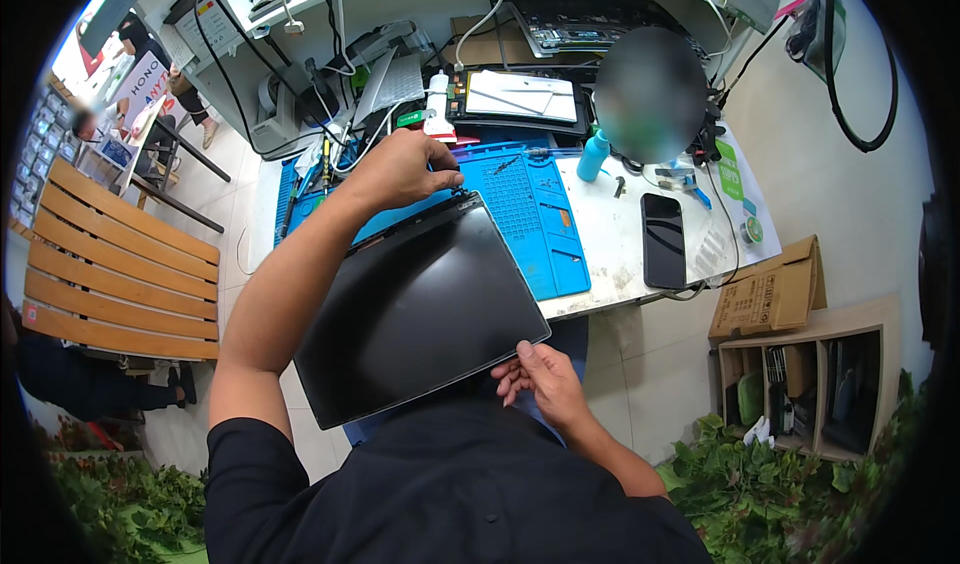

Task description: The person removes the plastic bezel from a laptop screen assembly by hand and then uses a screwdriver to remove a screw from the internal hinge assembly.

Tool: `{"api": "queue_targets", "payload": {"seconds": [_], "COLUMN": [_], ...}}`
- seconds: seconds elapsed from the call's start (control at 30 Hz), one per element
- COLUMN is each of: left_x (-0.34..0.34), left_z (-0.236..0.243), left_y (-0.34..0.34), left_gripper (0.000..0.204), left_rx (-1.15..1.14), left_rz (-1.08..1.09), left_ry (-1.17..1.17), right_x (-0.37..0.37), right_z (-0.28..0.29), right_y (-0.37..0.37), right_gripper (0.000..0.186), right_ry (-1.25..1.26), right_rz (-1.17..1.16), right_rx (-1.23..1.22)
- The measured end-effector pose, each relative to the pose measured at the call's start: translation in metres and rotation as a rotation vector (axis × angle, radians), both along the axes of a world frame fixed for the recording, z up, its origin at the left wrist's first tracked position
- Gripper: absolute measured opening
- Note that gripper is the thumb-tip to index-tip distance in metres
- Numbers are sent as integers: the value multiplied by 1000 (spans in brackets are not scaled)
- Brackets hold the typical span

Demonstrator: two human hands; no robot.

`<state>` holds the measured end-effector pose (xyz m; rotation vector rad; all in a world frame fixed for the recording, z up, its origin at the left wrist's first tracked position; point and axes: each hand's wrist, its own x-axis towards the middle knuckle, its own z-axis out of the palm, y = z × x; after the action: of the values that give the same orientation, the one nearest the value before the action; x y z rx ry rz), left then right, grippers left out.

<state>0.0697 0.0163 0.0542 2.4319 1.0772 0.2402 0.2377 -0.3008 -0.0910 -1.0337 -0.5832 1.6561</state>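
Left hand: and there it was, the left hand (408, 170) out over the far right corner, thumb and fingers drawn in close; whether they pinched the small dark piece (459, 190) there or merely brushed it, I couldn't tell.
Right hand: down at the near right corner sat the right hand (550, 386), thumb over the rim, fingers curled just below, holding that corner in what looked like a light pinch, likely to steady it.
Dark screen panel: slanted between both hands lay the dark screen panel (430, 299), glossy face up, far edge over the mat, near edge out past the tabletop (612, 259) toward the lap; that overhang probably explained the right hand's support.
Left forearm: this one (305, 269) crossed the panel's left side, elbow swung wide, seemingly so the fingers could meet the corner from above.
Blue mat: right of the left hand spread the blue mat (552, 264), grid and troughs showing, a shape well suited to stopping small parts from rolling.
Phone: beyond the right hand and off to its right, the phone (664, 241) lay flat, well apart from the panel, presumably out of harm's way.
Turquoise bottle: farther out, right of the left hand, the turquoise bottle (594, 156) stood upright, perhaps to avoid leaking.
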Motion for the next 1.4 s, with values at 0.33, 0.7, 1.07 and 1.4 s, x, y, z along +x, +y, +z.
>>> {"api": "queue_targets", "payload": {"seconds": [0.33,0.7,1.07,1.4], "left_x": [2,3,1,0], "left_z": [-22,-32,-38,-40], "left_y": [-13,1,-1,-5], "left_gripper": [24,26,23,29], "left_rx": [40,-98,-44,-66], "left_rz": [8,-1,18,52], "left_ry": [-153,-83,-114,-163], "right_x": [-6,-5,-5,-6], "right_z": [-1,-2,1,-1], "right_y": [-1,-1,-1,-2], "right_gripper": [49,47,49,49], "right_ry": [8,4,11,22], "right_rz": [-58,-49,-47,-52], "right_rx": [9,-4,3,9]}}
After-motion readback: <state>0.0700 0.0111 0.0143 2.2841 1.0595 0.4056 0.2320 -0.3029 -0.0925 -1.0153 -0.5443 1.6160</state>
